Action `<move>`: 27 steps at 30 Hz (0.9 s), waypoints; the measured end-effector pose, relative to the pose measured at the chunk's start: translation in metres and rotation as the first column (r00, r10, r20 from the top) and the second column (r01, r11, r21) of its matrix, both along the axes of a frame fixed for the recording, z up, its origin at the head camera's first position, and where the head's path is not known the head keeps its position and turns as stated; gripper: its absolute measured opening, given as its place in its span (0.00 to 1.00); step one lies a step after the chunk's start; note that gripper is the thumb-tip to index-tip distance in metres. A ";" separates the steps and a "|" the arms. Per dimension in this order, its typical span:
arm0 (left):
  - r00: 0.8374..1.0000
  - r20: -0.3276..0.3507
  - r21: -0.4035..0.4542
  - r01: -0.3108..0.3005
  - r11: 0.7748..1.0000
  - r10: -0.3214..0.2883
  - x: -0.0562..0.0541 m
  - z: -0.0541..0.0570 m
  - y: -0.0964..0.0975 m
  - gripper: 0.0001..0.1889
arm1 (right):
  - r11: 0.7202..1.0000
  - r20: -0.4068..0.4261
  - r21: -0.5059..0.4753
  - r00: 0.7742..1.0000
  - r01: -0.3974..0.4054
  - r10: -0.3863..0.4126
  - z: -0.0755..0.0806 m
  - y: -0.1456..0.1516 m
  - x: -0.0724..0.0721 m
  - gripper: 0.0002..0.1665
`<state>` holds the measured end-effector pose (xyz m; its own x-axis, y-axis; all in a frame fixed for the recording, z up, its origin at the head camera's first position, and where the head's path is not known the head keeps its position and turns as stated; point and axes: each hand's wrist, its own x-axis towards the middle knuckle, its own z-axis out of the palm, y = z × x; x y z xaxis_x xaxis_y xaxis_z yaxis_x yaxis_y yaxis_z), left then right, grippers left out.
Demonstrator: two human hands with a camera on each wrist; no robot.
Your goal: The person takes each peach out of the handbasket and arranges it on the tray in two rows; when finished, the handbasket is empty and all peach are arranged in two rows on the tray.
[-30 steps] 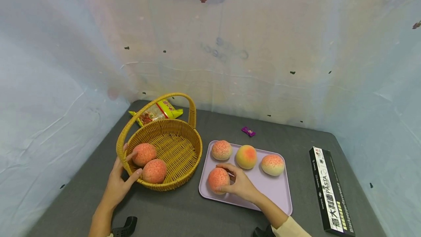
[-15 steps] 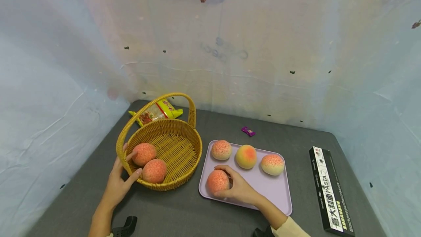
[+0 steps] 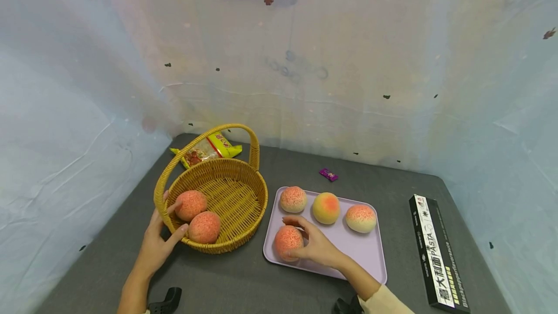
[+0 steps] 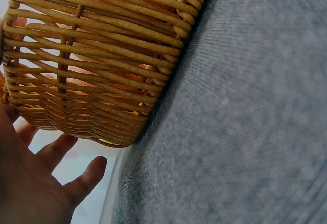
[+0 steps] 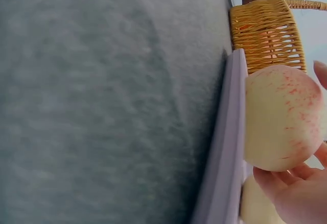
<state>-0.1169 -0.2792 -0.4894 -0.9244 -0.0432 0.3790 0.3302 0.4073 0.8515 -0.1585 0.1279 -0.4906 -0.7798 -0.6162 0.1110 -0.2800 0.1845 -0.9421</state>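
Observation:
My left hand grips the near-left rim of a yellow wicker basket, thumb and fingers on either side. In the left wrist view, some fingers spread apart beside the woven wall. Two reddish peaches, one behind and one in front, lie inside the basket. On the lilac tray, my right hand holds a reddish peach between thumb and fingers at the near-left corner. The right wrist view shows this peach's pale underside close to the tray's rim.
Three paler peaches, left, middle and right, sit along the tray's far side. A purple wrapped candy lies behind it. A black pasta box lies at right, and a yellow snack packet behind the basket.
The right hand's thumb and fingers have shifted slightly around the peach, which sits a little nearer the tray's front edge. The left hand and basket have stayed in place.

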 end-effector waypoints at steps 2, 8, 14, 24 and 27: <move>1.000 -0.001 -0.011 -0.004 1.000 0.004 -0.003 -0.008 -0.004 0.34 | 1.000 -0.019 -0.007 1.000 -0.005 0.004 0.004 -0.002 -0.002 0.43; 1.000 0.002 -0.025 -0.005 1.000 0.005 -0.009 -0.020 -0.011 0.36 | 0.999 -0.100 -0.031 0.995 -0.015 0.012 0.026 -0.013 -0.014 0.40; 1.000 0.000 -0.017 0.004 1.000 -0.004 -0.011 -0.022 -0.011 0.36 | 0.999 -0.134 0.004 0.990 -0.050 0.050 0.052 -0.032 -0.026 0.39; 1.000 0.022 -0.030 -0.003 1.000 0.003 -0.007 -0.020 -0.011 0.36 | 0.984 -0.215 0.099 0.963 -0.147 0.166 0.086 -0.083 -0.052 0.36; 1.000 0.017 -0.040 -0.006 0.999 0.007 -0.006 -0.020 -0.011 0.36 | 0.975 -0.244 0.125 0.947 -0.183 0.209 0.094 -0.103 -0.063 0.35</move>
<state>-0.1231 -0.2901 -0.5090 -0.9305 -0.0341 0.3646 0.3128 0.4434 0.8399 -0.2218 0.0254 -0.3971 -0.5966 -0.7718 0.2200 -0.5474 0.1909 -0.8148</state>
